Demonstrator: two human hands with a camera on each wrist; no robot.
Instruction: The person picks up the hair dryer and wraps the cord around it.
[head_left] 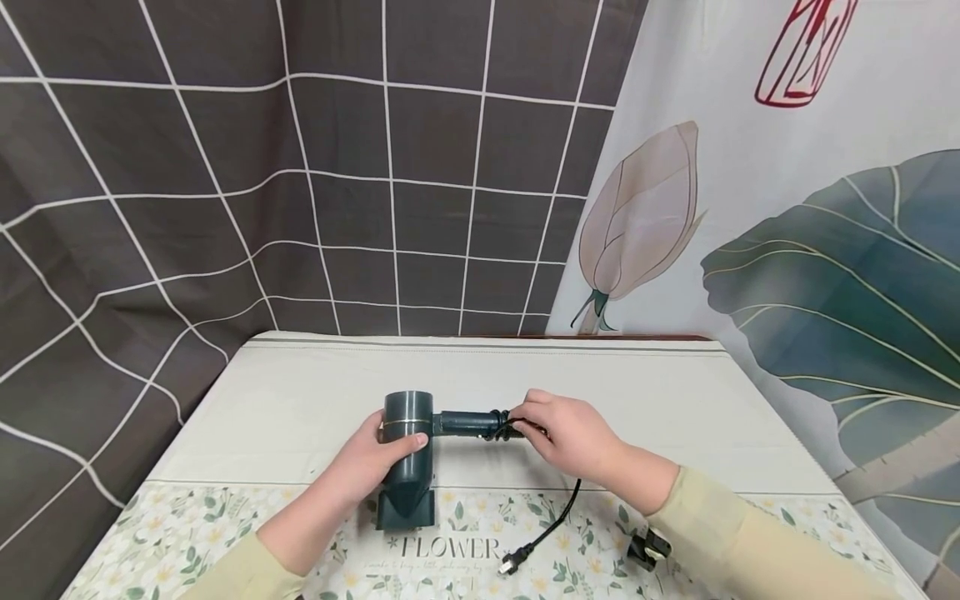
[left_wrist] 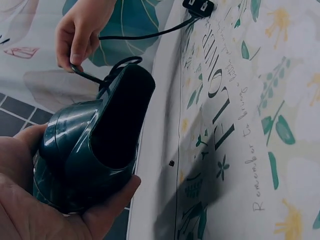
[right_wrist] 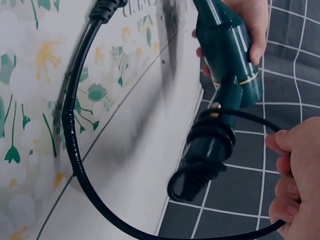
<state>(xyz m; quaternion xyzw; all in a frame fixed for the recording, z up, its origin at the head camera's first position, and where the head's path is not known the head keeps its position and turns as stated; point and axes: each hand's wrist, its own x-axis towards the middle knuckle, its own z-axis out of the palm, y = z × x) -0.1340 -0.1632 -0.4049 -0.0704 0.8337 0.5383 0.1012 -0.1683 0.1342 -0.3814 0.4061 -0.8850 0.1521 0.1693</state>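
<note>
A dark green hair dryer is held above the table, its nozzle toward the near edge and its handle pointing right. Around the barrel, my left hand grips with the thumb on top. Several turns of black power cord wrap the handle near its end. My right hand pinches the cord beside those turns, as the right wrist view shows. From that hand the cord hangs down to a plug over the flowered cloth. The left wrist view looks into the nozzle's dark opening.
Below my right forearm lies a small black object, partly covered by the sleeve. A white and flowered cloth covers the table. Behind it hang a dark grid curtain and a white curtain with leaf prints.
</note>
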